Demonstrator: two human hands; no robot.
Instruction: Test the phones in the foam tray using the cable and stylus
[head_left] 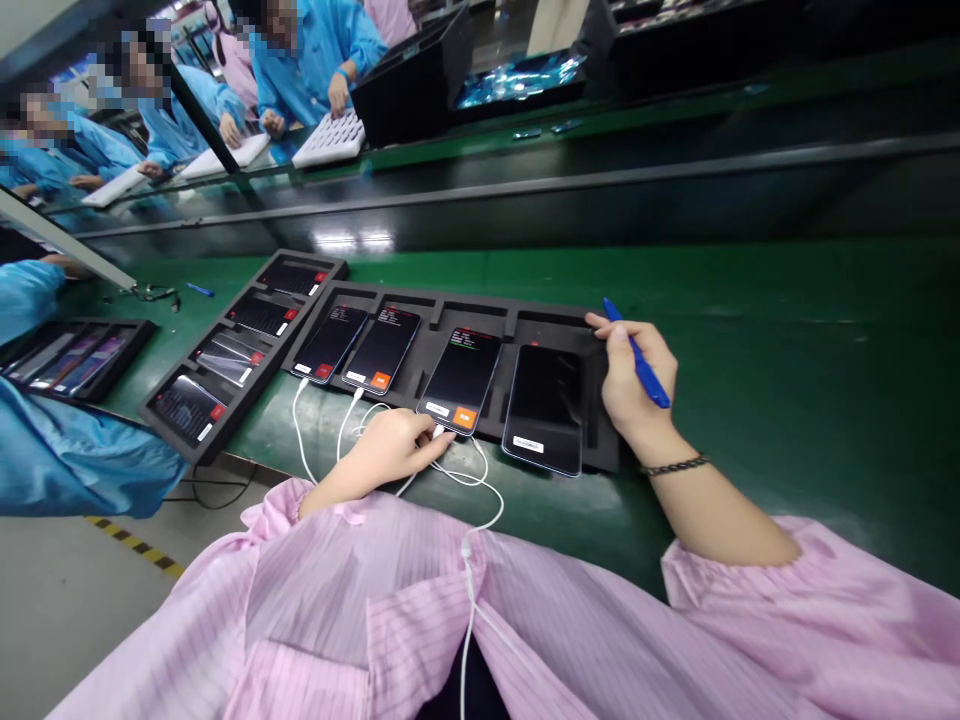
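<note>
My left hand (390, 446) pinches the white plug (439, 432) of a charging cable at the lower edge of the third smartphone (463, 375). That phone shows small text and an orange square, and lies in a black foam tray (420, 300). To its left are two more phones, one (330, 345) dim and one (384, 348) with an orange square, each with a white cable at its bottom. A dark-screened phone (546, 410) lies at the tray's right end. Beside that end, my right hand (637, 375) is closed around a blue pen (637, 355).
A second foam tray (244, 350) with several phones lies left, and a third tray (75, 355) stands beside a co-worker's blue sleeve (67, 450). White cables (469, 560) hang over the green bench edge. Across the line, people in blue work at white trays (330, 138).
</note>
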